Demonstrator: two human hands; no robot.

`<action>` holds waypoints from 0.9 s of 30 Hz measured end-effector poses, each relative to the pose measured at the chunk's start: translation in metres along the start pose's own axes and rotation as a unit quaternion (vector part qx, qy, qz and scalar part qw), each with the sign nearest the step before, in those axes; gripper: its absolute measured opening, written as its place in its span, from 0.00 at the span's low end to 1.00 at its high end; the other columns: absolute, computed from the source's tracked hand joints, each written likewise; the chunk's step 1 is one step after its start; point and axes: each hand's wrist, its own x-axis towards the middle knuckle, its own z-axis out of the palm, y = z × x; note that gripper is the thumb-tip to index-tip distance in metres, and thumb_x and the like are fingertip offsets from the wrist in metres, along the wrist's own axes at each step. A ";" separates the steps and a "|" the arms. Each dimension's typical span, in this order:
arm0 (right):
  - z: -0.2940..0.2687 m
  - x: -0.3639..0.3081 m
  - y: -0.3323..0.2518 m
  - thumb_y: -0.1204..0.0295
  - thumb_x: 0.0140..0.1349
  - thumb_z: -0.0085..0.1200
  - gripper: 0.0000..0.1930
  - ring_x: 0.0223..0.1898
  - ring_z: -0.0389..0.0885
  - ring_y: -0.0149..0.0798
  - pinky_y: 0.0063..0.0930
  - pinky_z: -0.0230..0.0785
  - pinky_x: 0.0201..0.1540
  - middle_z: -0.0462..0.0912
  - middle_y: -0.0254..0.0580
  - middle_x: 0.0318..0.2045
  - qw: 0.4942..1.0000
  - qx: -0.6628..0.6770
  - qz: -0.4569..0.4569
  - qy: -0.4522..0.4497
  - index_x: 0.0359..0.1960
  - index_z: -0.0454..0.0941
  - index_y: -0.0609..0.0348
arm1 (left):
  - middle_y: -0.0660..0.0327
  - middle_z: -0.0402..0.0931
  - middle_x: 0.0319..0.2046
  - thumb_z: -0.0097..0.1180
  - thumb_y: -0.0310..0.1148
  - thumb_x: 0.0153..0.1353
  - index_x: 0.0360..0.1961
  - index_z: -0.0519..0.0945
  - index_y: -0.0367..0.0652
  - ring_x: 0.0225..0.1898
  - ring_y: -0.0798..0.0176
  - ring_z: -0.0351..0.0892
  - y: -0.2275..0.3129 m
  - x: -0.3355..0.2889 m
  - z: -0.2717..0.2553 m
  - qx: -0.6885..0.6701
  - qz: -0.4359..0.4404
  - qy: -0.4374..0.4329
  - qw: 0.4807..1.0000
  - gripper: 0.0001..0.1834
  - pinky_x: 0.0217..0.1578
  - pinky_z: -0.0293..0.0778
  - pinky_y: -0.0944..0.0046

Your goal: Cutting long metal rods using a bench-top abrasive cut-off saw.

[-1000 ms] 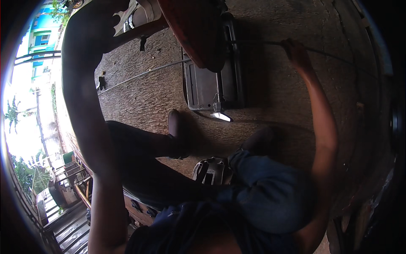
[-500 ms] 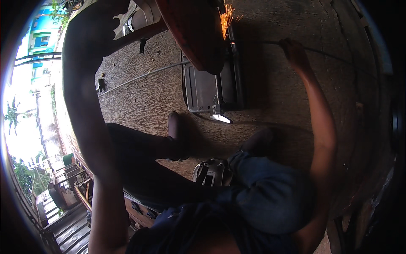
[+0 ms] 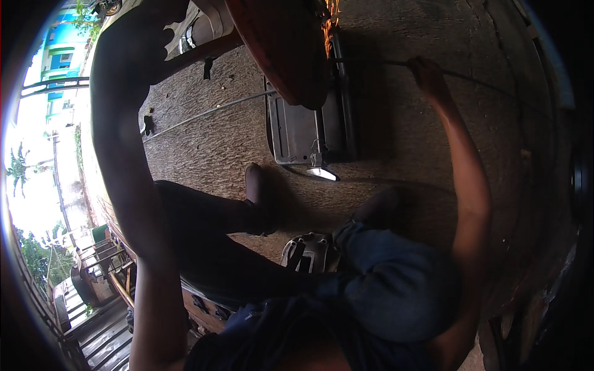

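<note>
My left hand, dark in shadow, is closed round the handle of a cut-off saw; its fingers are hard to make out. The saw's red, rounded guard hangs over a dark metal base. Orange sparks fly up beside the guard. At the right, my right hand is closed on a thin metal rod, which runs leftward to the saw at the sparks. Another length of rod sticks out left of the base.
My shoes rest on the rough concrete floor near the base. A grey metal part lies between my legs. A bright angled plate is at the base's near edge. A cable crosses the floor.
The spark stream has become narrower and taller, reaching the top edge. The red guard has shifted very slightly. Both hands stay in nearly the same places.
</note>
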 end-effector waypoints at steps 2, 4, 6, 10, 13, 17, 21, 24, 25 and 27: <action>-0.001 -0.001 -0.006 0.73 0.62 0.41 0.11 0.43 0.75 0.52 0.43 0.65 0.46 0.76 0.51 0.38 1.000 0.002 0.013 -0.011 0.41 0.75 0.63 | 0.63 0.79 0.32 0.48 0.29 0.61 0.44 0.79 0.42 0.33 0.73 0.78 0.005 0.002 -0.001 0.005 0.002 0.002 1.000 0.12 0.30 0.72 0.74; -0.001 0.000 -0.010 0.73 0.62 0.41 0.12 0.44 0.75 0.53 0.43 0.65 0.47 0.76 0.52 0.39 1.000 0.006 0.024 -0.018 0.41 0.75 0.64 | 0.63 0.79 0.32 0.48 0.27 0.61 0.44 0.79 0.43 0.32 0.74 0.77 0.003 0.001 -0.005 0.032 0.033 -0.001 0.999 0.12 0.29 0.72 0.74; 0.003 -0.002 -0.007 0.73 0.62 0.41 0.12 0.45 0.74 0.53 0.43 0.65 0.48 0.76 0.52 0.40 1.000 -0.014 -0.002 0.003 0.42 0.75 0.65 | 0.64 0.80 0.33 0.47 0.25 0.60 0.45 0.79 0.45 0.30 0.76 0.77 -0.002 0.003 -0.007 0.055 0.062 -0.010 0.996 0.13 0.27 0.72 0.74; 0.002 -0.002 -0.006 0.73 0.62 0.40 0.13 0.44 0.74 0.53 0.43 0.65 0.48 0.76 0.52 0.40 1.000 -0.004 0.006 0.004 0.43 0.75 0.64 | 0.65 0.80 0.33 0.48 0.24 0.59 0.44 0.79 0.44 0.28 0.77 0.76 -0.009 0.005 -0.008 0.147 0.093 -0.040 0.984 0.13 0.24 0.70 0.76; -0.005 0.002 -0.014 0.74 0.62 0.41 0.13 0.44 0.74 0.53 0.44 0.65 0.47 0.76 0.52 0.39 0.999 0.016 0.029 -0.007 0.43 0.75 0.64 | 0.65 0.80 0.33 0.49 0.24 0.59 0.44 0.79 0.44 0.28 0.77 0.76 -0.006 0.004 -0.007 0.124 0.090 -0.032 0.988 0.13 0.24 0.70 0.76; -0.006 0.002 -0.014 0.74 0.61 0.42 0.12 0.43 0.75 0.53 0.44 0.65 0.47 0.76 0.52 0.38 1.000 0.022 0.021 0.003 0.41 0.75 0.65 | 0.66 0.80 0.33 0.49 0.24 0.59 0.44 0.80 0.44 0.29 0.77 0.76 -0.008 0.006 -0.007 0.058 0.066 -0.032 0.996 0.12 0.25 0.69 0.76; -0.001 0.000 -0.008 0.74 0.61 0.43 0.11 0.43 0.75 0.53 0.43 0.65 0.46 0.76 0.52 0.37 0.999 0.024 0.021 0.008 0.41 0.76 0.65 | 0.66 0.80 0.33 0.49 0.25 0.59 0.44 0.80 0.44 0.29 0.77 0.76 -0.010 0.008 -0.009 0.175 0.178 -0.036 0.968 0.12 0.26 0.69 0.76; 0.000 0.001 -0.008 0.74 0.61 0.43 0.11 0.42 0.75 0.53 0.43 0.65 0.46 0.76 0.52 0.37 1.000 0.011 0.015 0.014 0.40 0.76 0.65 | 0.66 0.80 0.34 0.49 0.25 0.60 0.44 0.80 0.44 0.30 0.77 0.76 -0.006 0.006 -0.007 0.055 0.056 -0.036 0.996 0.12 0.27 0.69 0.76; 0.000 0.000 -0.009 0.74 0.61 0.43 0.11 0.42 0.75 0.53 0.43 0.65 0.46 0.76 0.52 0.37 1.000 0.011 0.015 0.013 0.40 0.76 0.65 | 0.66 0.80 0.33 0.49 0.25 0.60 0.44 0.79 0.44 0.30 0.77 0.75 -0.007 0.006 -0.006 0.051 0.061 -0.033 0.996 0.12 0.27 0.69 0.76; -0.003 0.002 -0.014 0.74 0.61 0.43 0.11 0.42 0.75 0.53 0.43 0.65 0.46 0.76 0.52 0.37 0.999 0.025 0.028 0.016 0.41 0.76 0.64 | 0.66 0.80 0.33 0.49 0.25 0.60 0.44 0.79 0.43 0.30 0.77 0.75 -0.011 0.006 -0.008 0.049 0.065 -0.028 0.996 0.13 0.26 0.69 0.76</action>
